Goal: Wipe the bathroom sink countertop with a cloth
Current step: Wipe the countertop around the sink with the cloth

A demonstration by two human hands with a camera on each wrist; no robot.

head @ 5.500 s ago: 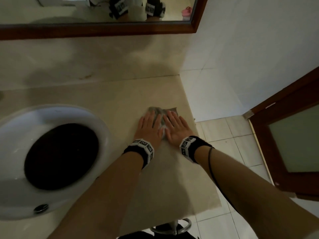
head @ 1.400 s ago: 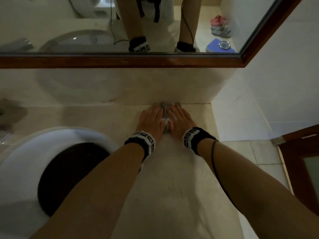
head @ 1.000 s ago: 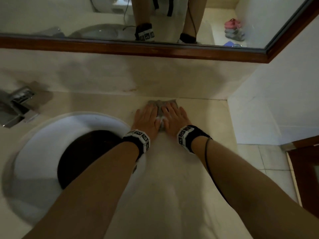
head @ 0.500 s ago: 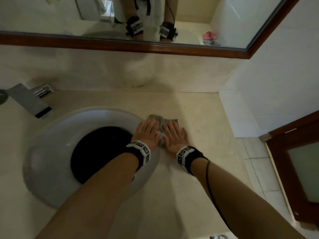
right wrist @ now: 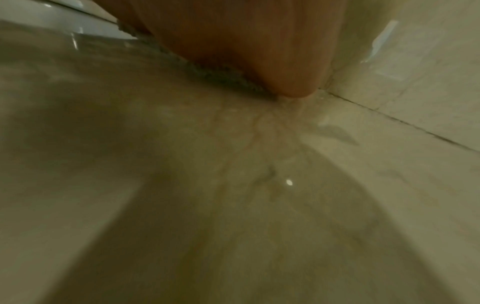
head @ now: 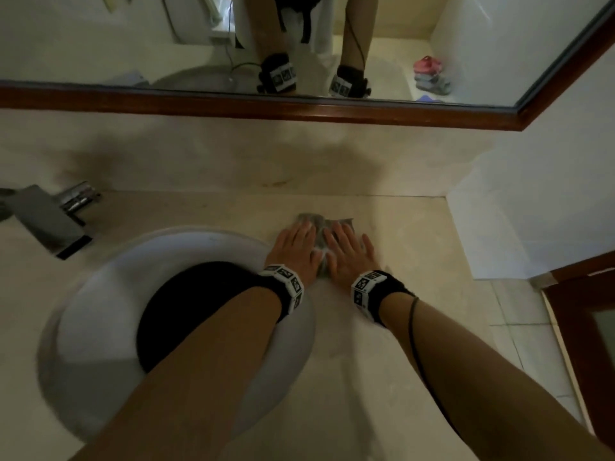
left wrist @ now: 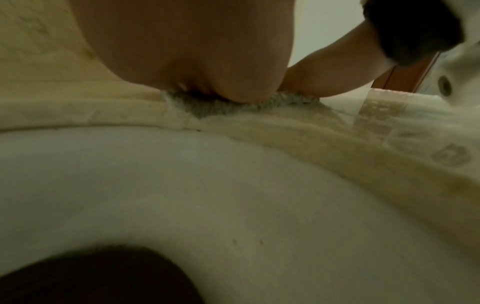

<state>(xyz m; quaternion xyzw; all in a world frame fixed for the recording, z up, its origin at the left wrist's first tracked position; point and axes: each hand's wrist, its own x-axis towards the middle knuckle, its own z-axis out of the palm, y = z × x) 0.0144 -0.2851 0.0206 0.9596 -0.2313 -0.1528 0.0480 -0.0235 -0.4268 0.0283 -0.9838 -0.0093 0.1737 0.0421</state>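
A grey cloth (head: 320, 228) lies flat on the beige countertop (head: 392, 234), just right of the white sink rim (head: 213, 237). My left hand (head: 294, 247) and right hand (head: 346, 252) lie side by side on it, palms down, fingers straight, pressing it to the stone. In the left wrist view the cloth (left wrist: 207, 105) shows under the palm, close to the sink rim (left wrist: 233, 164). The right wrist view has the cloth's edge (right wrist: 223, 79) under my palm and bare countertop (right wrist: 233, 185) below.
The sink's dark bowl (head: 186, 311) lies under my left forearm. A chrome tap (head: 46, 217) stands at the far left. A wood-framed mirror (head: 299, 108) runs along the back wall. The counter ends at the right by a white wall (head: 532, 211) and a brown door (head: 585, 311).
Over the last second both hands slid the cloth back from the rear wall toward the sink rim, then slightly forward again. The hands stayed flat on it throughout.
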